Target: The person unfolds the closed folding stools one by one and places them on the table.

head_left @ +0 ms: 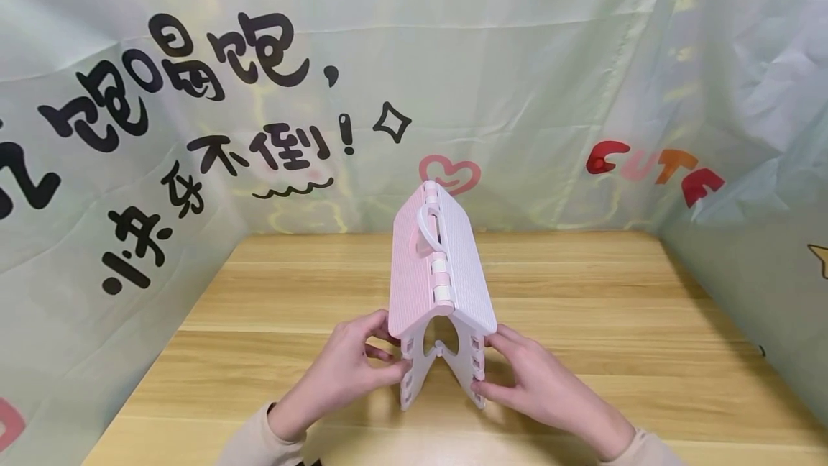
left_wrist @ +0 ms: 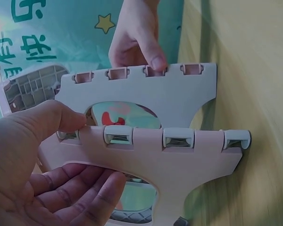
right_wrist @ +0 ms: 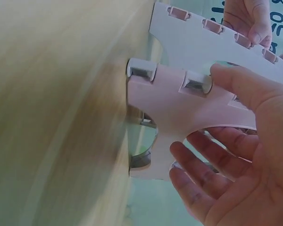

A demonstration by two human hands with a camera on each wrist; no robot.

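Observation:
A pink and white folding step stool (head_left: 412, 290) stands partly folded on the table, its two top halves sloping like a roof. Along the ridge is a loop handle (head_left: 424, 230). My left hand (head_left: 346, 365) grips the left leg panel, thumb on its hinged near edge. In the left wrist view that panel (left_wrist: 174, 162) has a rounded cutout with fingers at it. On the other side my right hand (head_left: 546, 387) holds the right leg panel (right_wrist: 165, 106), thumb against a white hinge knuckle and fingers by the opening. A gap separates the panels' near edges.
The wood-grain table (head_left: 310, 286) extends around the stool. Behind and at both sides hangs a pale printed cloth (head_left: 517, 92) with black characters and coloured letters. Its lower edge meets the table's back and side edges.

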